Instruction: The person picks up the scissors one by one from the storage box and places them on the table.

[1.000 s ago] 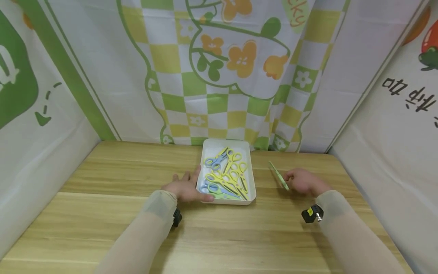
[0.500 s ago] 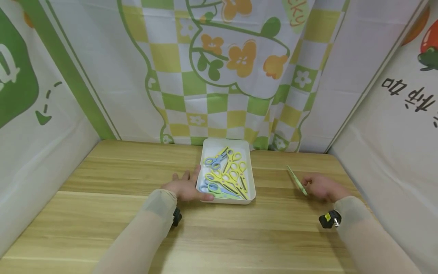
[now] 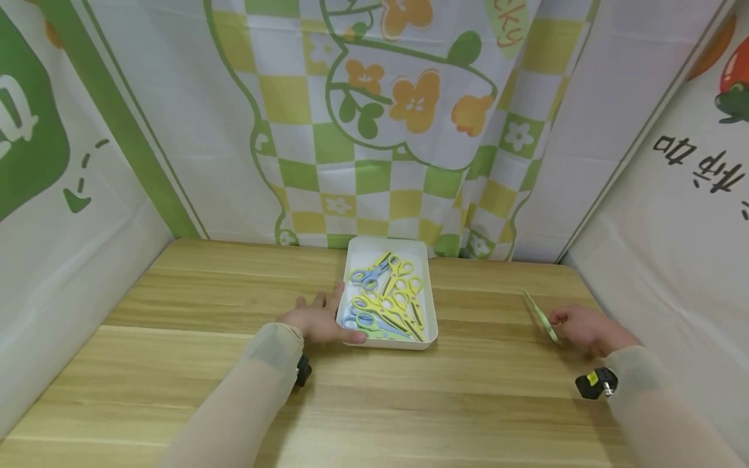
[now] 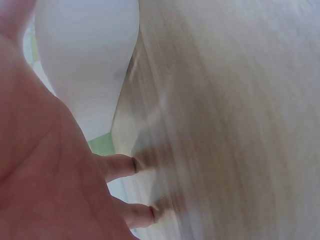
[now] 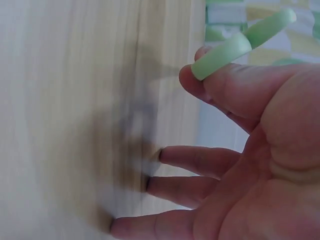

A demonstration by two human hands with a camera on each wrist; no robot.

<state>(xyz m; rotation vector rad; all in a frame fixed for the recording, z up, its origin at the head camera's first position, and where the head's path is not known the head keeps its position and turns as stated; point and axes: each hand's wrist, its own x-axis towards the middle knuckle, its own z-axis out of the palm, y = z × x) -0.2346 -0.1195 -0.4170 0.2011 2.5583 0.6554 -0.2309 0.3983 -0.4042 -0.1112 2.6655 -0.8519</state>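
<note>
Green scissors (image 3: 545,322) held above the table (image 3: 468,403), right of the tray (image 3: 404,345).
Carrying seems the step in hand: the right hand (image 3: 591,330) pinches them between thumb and forefinger, other fingers apart; the left hand (image 3: 318,325), spread and gripping nothing, touches the tray, which holds yellow (image 3: 383,312), blue (image 3: 378,270) and green pairs. Next calls for a steady pinch.

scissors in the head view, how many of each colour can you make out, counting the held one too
Yellow scissors: at least 4
Blue scissors: at least 2
Green scissors: at least 2, one in the right hand
Total: at least 8; overlaps in the white tray may hide more.
</note>
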